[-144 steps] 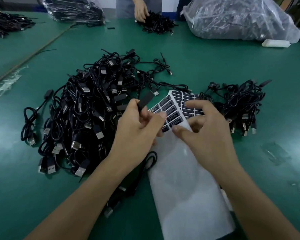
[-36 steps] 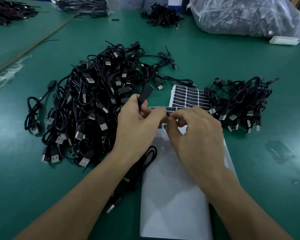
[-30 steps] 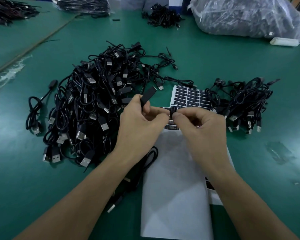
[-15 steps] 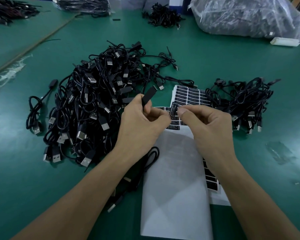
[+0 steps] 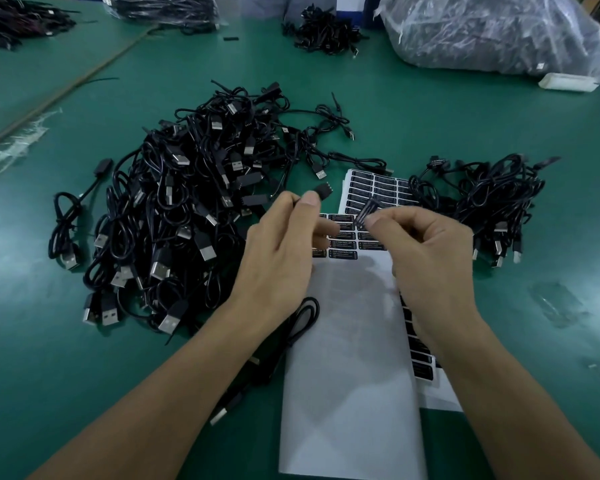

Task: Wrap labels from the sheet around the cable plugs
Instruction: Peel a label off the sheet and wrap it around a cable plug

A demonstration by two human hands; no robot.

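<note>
The left hand (image 5: 281, 244) is up over the far left corner of the label sheet (image 5: 347, 358), thumb and fingers pinching a black plug (image 5: 323, 190) so that its pinned tip pokes out beyond the thumb. Just to the right of it, over the sheet's last printed rows, the right hand (image 5: 426, 251) pinches a peeled label (image 5: 366, 213) between thumb and forefinger, with the label standing up from the fingertips. Label and plug are close together but not touching. The plug's cable (image 5: 302, 320) drops below the left hand and loops along the sheet's left edge. A second sheet (image 5: 374, 188) lies underneath, showing past the far end and the right side. A big pile of cables (image 5: 187, 209) sits on the green table (image 5: 66, 393) left of the sheet, and a smaller pile (image 5: 482, 202) lies off its far right corner. Well beyond the sheet, at the table's far right, is a clear bag (image 5: 492, 32) stuffed with more cables.
</note>
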